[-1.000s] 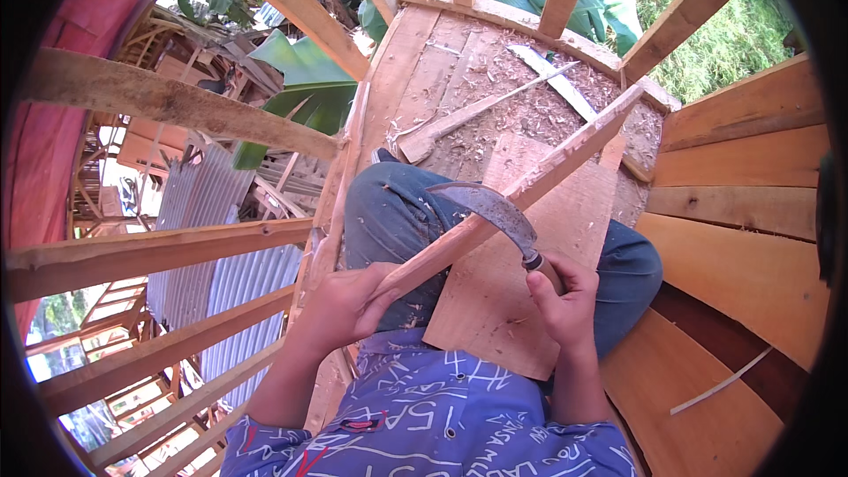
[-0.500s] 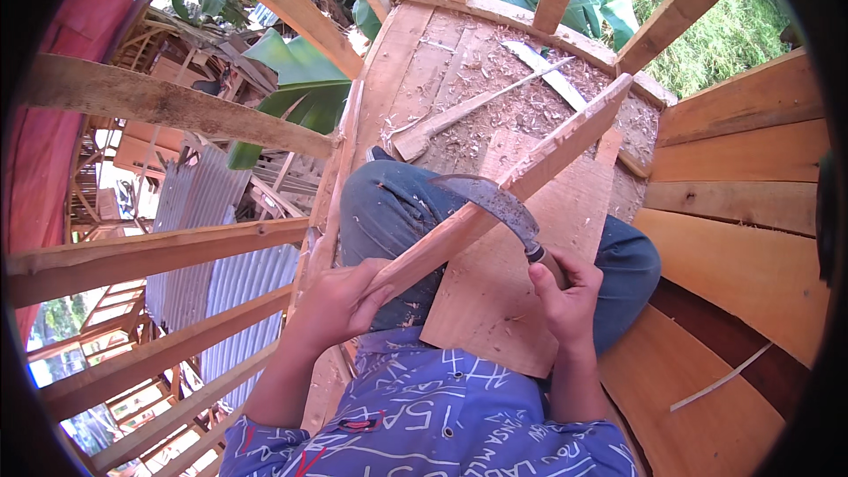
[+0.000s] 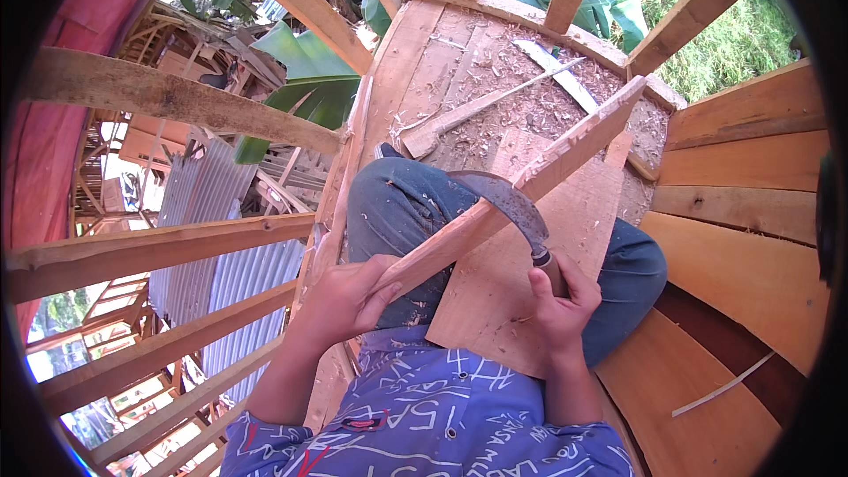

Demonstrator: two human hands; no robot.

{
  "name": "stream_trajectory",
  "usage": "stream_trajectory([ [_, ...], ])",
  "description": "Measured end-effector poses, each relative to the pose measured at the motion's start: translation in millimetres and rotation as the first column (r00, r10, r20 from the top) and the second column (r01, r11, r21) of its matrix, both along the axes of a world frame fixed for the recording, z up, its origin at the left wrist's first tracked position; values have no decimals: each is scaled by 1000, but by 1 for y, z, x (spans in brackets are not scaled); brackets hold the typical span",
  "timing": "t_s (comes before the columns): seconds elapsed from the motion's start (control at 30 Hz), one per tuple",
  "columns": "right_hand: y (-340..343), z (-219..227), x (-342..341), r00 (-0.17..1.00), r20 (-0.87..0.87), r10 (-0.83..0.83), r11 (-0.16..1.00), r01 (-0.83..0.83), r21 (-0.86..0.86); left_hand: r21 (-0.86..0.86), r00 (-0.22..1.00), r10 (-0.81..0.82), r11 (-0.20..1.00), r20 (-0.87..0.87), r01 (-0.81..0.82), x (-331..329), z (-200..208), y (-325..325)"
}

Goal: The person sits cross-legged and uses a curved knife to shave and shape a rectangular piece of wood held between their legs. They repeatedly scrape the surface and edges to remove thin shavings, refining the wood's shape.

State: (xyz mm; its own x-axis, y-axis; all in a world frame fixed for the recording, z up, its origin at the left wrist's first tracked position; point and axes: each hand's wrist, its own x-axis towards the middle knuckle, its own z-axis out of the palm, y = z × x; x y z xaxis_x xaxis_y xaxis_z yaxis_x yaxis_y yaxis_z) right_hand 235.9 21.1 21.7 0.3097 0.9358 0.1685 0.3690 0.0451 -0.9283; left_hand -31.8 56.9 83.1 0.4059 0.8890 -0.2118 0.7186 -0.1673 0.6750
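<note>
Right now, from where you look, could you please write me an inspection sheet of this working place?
Surface: wooden floor, littered with shavings.
Work pieces: a plank slants above a flat board between the bent legs; the blade of a curved knife crosses the plank.
Clutter: a long wooden piece with a thin end and a pale strip lie crossed on the floor.
Left hand: closed on the plank's near end.
Right hand: closed on the knife's handle.
Cables: nothing seen.
Surroundings: wooden rails at left, corrugated sheets beyond them, boarded wall at right, large leaves outside.
</note>
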Motion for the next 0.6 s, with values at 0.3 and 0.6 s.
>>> stream_trajectory([
  [0.3,8,14,21,957,-181,229,969,-242,-55,-17,1000,26,1000,-5,-26,-4,-4,-2],
  [0.6,4,2,5,992,-125,-34,995,22,-97,6,1000,5,1000,-12,-5,-1,2,1],
])
